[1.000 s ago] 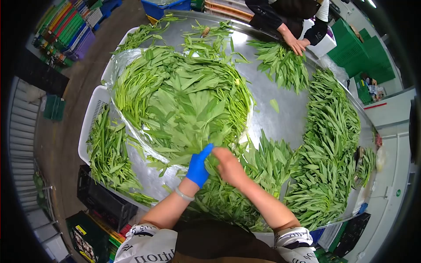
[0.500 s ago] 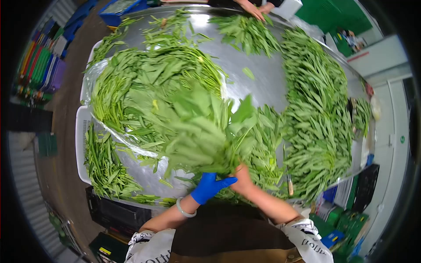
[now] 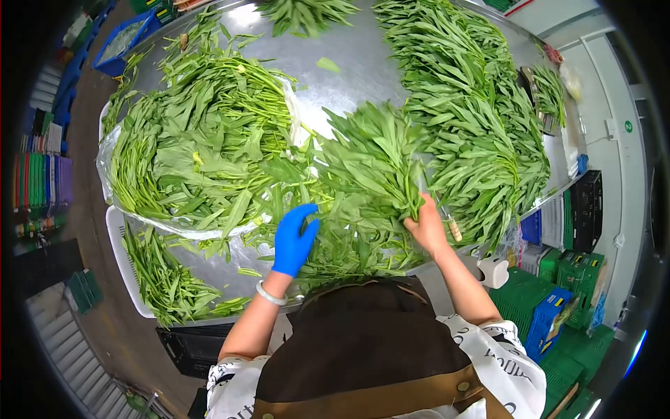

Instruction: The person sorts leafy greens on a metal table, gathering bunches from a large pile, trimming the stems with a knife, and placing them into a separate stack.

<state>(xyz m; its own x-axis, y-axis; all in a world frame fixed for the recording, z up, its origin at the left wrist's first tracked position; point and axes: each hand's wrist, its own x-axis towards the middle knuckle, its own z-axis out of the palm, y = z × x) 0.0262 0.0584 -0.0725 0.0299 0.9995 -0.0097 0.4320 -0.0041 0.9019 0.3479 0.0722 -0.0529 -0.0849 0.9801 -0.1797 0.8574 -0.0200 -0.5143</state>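
A bunch of water spinach is gripped by its stems in my bare right hand, its leaves fanning away from me. My left hand, in a blue glove, holds nothing; thumb and fingers are apart above the loose leaves at the table's near side. Just right of my right hand lies a knife with a wooden handle, its blade partly hidden by leaves. Loose greens cover the table under both hands. To the left, a big heap of water spinach rests on clear plastic.
Neat rows of water spinach fill the right of the metal table. Another bunch lies at the far edge. White baskets stand along the left edge. Green crates are stacked at right, beside a wall.
My right hand has moved right with the bunch, while my left hand has come away from it to the left and opened. The view has shifted; the other person's hands are out of sight.
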